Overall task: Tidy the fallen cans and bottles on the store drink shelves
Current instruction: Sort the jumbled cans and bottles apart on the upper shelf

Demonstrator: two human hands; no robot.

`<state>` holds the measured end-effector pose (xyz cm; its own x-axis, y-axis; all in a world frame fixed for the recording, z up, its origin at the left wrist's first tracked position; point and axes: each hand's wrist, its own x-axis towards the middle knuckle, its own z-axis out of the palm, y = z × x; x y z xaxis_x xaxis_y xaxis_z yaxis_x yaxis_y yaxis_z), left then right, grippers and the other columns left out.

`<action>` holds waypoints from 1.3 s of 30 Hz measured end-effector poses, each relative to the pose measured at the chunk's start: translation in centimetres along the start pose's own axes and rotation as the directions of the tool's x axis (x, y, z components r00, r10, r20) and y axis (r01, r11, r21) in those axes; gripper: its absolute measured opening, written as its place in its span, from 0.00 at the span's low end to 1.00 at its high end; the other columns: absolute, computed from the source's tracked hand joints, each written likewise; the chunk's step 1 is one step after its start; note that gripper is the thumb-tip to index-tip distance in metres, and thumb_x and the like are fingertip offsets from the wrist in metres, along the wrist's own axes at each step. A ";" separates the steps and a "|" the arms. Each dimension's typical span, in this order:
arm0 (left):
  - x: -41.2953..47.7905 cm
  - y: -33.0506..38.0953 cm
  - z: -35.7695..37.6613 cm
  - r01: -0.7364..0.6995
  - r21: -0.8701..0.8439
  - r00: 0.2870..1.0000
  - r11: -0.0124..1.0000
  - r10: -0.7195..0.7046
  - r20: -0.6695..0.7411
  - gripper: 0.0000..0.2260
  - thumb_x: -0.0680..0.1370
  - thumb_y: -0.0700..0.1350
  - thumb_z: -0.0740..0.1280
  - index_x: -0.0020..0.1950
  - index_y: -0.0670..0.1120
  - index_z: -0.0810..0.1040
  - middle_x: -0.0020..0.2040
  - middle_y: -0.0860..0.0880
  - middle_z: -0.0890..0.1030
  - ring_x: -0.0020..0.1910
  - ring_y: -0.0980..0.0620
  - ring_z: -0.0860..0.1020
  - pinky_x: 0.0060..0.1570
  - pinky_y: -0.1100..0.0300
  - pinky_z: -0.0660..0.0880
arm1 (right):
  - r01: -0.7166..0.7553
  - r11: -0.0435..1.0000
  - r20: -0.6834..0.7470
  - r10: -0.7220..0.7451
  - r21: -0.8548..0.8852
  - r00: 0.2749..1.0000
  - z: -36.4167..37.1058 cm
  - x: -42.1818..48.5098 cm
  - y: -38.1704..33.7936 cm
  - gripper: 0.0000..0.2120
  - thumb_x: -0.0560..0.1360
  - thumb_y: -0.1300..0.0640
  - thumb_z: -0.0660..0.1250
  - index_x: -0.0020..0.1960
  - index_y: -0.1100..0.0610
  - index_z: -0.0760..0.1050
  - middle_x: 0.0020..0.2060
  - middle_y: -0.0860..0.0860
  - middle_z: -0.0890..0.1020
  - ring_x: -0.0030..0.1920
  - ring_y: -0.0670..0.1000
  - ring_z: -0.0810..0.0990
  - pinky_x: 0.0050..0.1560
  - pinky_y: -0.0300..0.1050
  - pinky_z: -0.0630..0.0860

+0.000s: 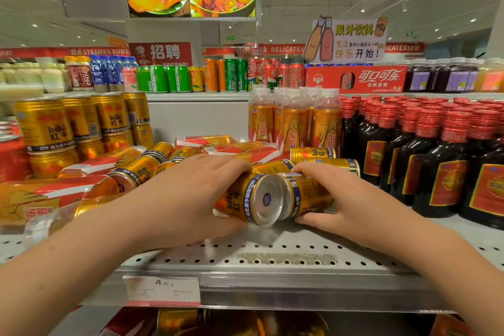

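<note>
While fallen orange bottles [54, 194] and gold cans [136, 169] lie in a jumble toward the left end of the perforated shelf [272, 256], the left hand [191, 196] wraps its fingers [231, 165] around a gold can on its side [251, 199] near the front edge. Touching it end to end, a second tipped can [311, 196] sits clasped in the right hand [351, 199]. Dark red-capped bottles [441, 161] stand upright toward the right end.

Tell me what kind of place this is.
Most likely a supermarket drinks aisle: a perforated metal shelf with a price tag, stacked gold Red Bull cans, and red overhead department banners reading "Delicatessen".
</note>
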<state>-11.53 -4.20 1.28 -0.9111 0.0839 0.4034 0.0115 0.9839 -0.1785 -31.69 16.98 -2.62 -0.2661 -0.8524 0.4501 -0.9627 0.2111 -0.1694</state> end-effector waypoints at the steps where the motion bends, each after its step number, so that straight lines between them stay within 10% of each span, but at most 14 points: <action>1: -0.1 0.2 -0.3 0.009 -0.016 0.999 1.000 -0.010 -0.041 0.30 0.74 0.68 0.68 0.72 0.59 0.65 0.65 0.61 0.74 0.62 0.58 0.73 0.63 0.63 0.69 | -0.010 1.000 -0.030 0.010 0.008 0.999 0.1 -0.1 0.0 0.35 0.71 0.34 0.70 0.74 0.35 0.59 0.68 0.32 0.68 0.66 0.33 0.65 0.64 0.35 0.66; 11: -6.8 -1.5 -5.2 0.205 -0.122 0.933 0.971 -0.231 -0.277 0.34 0.71 0.71 0.65 0.75 0.62 0.65 0.61 0.67 0.69 0.56 0.63 0.75 0.49 0.67 0.74 | 0.098 0.993 -0.284 -0.078 0.058 0.956 -1.5 4.6 -6.8 0.34 0.68 0.36 0.71 0.72 0.37 0.66 0.62 0.37 0.74 0.63 0.40 0.71 0.62 0.38 0.66; 19: -19.5 -9.8 -8.5 0.438 -0.169 0.821 0.883 -0.469 -0.326 0.35 0.68 0.71 0.68 0.73 0.62 0.68 0.60 0.64 0.75 0.59 0.63 0.76 0.57 0.56 0.76 | 0.181 0.980 -0.224 -0.160 0.078 0.961 3.9 10.7 -18.4 0.36 0.68 0.31 0.67 0.74 0.40 0.66 0.62 0.39 0.76 0.63 0.42 0.72 0.63 0.45 0.72; 24: -26.6 -15.4 -9.4 0.550 -0.197 0.771 0.812 -0.584 -0.253 0.26 0.68 0.68 0.74 0.60 0.65 0.68 0.52 0.66 0.78 0.48 0.65 0.79 0.46 0.52 0.80 | 0.182 0.975 -0.261 -0.144 0.128 0.955 7.4 14.4 -26.0 0.37 0.67 0.30 0.67 0.73 0.40 0.67 0.61 0.39 0.76 0.62 0.44 0.73 0.62 0.47 0.72; 39: -30.4 -21.2 -6.5 0.354 0.029 0.934 0.935 -0.351 -0.072 0.28 0.71 0.66 0.68 0.69 0.57 0.72 0.59 0.60 0.78 0.58 0.53 0.74 0.57 0.52 0.71 | 0.045 0.996 -0.136 -0.055 -0.077 0.989 12.6 14.7 -34.8 0.36 0.67 0.25 0.61 0.71 0.38 0.66 0.57 0.41 0.73 0.57 0.43 0.69 0.56 0.40 0.70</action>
<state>18.58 -26.58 -1.33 -0.8249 -0.2558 0.5041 -0.3234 0.9450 -0.0497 -1.49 -8.99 -1.17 -0.2170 -0.7899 0.5735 -0.9746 0.2089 -0.0809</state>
